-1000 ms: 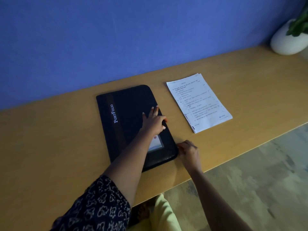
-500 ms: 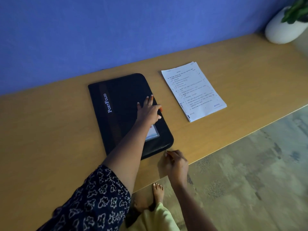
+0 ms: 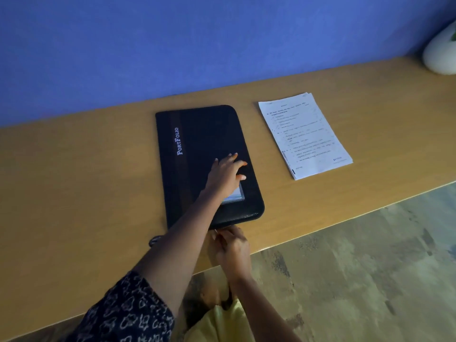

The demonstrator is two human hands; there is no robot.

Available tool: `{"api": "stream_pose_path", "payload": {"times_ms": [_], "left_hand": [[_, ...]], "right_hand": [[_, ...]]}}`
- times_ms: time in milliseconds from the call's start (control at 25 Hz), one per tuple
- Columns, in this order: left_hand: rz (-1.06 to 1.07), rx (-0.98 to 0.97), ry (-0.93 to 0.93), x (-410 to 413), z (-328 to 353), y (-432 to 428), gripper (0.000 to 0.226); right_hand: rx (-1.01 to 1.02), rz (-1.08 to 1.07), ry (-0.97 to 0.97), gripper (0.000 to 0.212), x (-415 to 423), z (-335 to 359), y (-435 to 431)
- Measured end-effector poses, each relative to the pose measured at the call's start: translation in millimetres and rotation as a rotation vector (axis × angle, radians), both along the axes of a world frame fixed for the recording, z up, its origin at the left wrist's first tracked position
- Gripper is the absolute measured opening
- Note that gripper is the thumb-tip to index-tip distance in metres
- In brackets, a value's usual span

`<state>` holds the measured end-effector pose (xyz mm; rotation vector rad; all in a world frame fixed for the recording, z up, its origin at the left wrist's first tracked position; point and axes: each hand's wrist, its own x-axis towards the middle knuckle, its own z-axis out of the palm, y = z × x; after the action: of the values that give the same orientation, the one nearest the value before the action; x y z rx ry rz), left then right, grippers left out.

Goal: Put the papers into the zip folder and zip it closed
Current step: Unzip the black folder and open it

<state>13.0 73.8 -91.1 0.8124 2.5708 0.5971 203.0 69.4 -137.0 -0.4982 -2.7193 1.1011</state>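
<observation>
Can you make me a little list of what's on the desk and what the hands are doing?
folder: black zip folder flat on desk, marked PortFolio
papers: stack right of folder, not inside
left hand: pressed flat on folder
right hand: pinching at folder's near edge, likely the zip pull
pot: white, far right corner

Wooden table [image 3: 74,183], zip folder [image 3: 202,134], papers [image 3: 306,137], pot [image 3: 441,53]
</observation>
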Motion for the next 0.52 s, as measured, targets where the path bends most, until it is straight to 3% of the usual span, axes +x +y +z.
{"api": "stream_pose_path", "payload": {"times_ms": [160, 240, 320, 520], "left_hand": [[0.311, 0.122, 0.172, 64, 3, -68, 0.022], [0.422, 0.084, 0.288, 95, -4, -90, 0.014], [0.497, 0.033, 0.314, 125, -9, -105, 0.016], [0.531, -0.178, 0.278, 163, -8, -104, 0.038]], "right_hand": [[-0.035, 0.017, 0.083, 0.033, 2, 12, 10], [0.041, -0.013, 0.113, 0.021, -2, 14, 23], [0.188, 0.001, 0.117, 0.016, -6, 12, 36], [0.375, 0.093, -0.061, 0.051, -17, 1, 55]]}}
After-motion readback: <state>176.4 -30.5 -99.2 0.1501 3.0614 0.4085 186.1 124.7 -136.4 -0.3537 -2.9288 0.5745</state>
